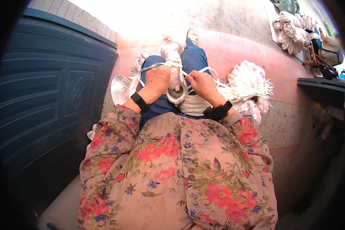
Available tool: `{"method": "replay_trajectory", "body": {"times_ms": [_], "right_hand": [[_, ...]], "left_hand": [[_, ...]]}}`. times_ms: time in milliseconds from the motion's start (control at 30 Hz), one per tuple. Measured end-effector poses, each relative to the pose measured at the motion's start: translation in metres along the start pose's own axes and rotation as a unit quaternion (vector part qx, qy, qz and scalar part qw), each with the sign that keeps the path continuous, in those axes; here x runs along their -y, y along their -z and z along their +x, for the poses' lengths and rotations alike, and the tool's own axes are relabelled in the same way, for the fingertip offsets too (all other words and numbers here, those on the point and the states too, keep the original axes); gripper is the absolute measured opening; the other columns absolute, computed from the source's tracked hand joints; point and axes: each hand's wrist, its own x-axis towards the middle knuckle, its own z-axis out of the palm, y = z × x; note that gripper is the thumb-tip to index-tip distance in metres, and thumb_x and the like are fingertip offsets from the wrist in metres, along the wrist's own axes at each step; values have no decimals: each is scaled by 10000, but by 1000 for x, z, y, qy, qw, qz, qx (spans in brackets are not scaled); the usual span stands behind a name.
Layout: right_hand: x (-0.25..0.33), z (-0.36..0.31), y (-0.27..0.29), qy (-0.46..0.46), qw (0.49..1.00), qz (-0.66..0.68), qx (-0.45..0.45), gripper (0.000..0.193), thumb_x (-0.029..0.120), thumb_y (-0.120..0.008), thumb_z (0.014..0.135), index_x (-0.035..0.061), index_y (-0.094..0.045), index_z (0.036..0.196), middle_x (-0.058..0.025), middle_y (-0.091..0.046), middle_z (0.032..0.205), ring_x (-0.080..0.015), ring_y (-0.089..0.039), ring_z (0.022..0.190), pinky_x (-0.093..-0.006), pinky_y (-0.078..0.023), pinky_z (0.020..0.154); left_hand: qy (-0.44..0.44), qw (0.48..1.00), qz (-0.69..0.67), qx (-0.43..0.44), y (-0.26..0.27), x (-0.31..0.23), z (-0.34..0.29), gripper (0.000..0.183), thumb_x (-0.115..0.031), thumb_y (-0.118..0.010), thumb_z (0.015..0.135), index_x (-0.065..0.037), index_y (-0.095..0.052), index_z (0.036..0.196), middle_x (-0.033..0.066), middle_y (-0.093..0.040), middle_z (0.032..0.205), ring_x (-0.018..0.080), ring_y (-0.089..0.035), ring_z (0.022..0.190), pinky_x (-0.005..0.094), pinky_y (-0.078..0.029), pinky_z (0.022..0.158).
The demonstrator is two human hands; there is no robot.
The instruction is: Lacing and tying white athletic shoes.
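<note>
Between my knees, a white and pale pink shoe (pixel 174 78) rests with its rounded white collar toward me. My left hand (pixel 157 81) is closed in a fist at the shoe's left side, gripping a white shoelace (pixel 145 69) that loops out to the left. On the other side my right hand (pixel 204 85) pinches a lace close to the shoe, thumb and fingers together. Laces cross over the shoe between both hands. A thick bundle of white laces (pixel 194 105) lies across my right thigh. More white shoe parts (pixel 171 46) sit just beyond, partly washed out by light.
Right of my legs stands a heap of white shoes (pixel 246 74) with loose lace ends. Another white pile (pixel 291 32) is farther off at the upper right, near a dark bench-like ledge (pixel 320 90). A dark blue panelled door (pixel 53 76) stands close on my left.
</note>
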Motion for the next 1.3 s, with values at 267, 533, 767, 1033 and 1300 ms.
{"method": "replay_trajectory", "body": {"times_ms": [267,533,767,1033,1300], "right_hand": [[16,-5,-5,72,992,48,-95,165,161,-540,788,68,-536,924,-159,-581,687,-332,-576,639,-407,-438,537],[15,3,-17,248,964,-88,-29,240,86,-555,700,59,-492,930,-95,-562,833,-273,-578,578,-352,-463,485],[7,1,-17,171,976,-120,-60,132,83,-523,721,64,-452,830,-110,-552,772,-281,-571,577,-375,-444,481],[15,15,-18,42,999,-34,8,179,73,-496,727,66,-432,894,-166,-575,773,-355,-569,669,-453,-424,575],[7,22,-21,29,995,85,-38,191,69,-524,751,62,-447,926,-170,-599,771,-349,-584,765,-439,-440,616]], "left_hand": [[25,999,-11,21,2,-1,3,173,-200,-521,767,-48,-553,691,153,-582,694,330,-584,650,419,-464,574],[72,991,-94,64,2,-1,17,192,-217,-541,754,-38,-602,718,183,-595,700,347,-587,692,425,-465,614],[69,988,-134,40,-11,-7,16,212,-221,-539,765,-27,-621,739,193,-599,725,341,-590,698,418,-464,624],[57,995,-37,70,1,-19,10,196,-197,-506,773,-35,-601,716,187,-590,699,356,-586,679,441,-461,611],[61,988,-117,76,-9,-6,17,191,-201,-516,768,-48,-630,783,179,-593,716,340,-587,732,425,-461,637]]}}
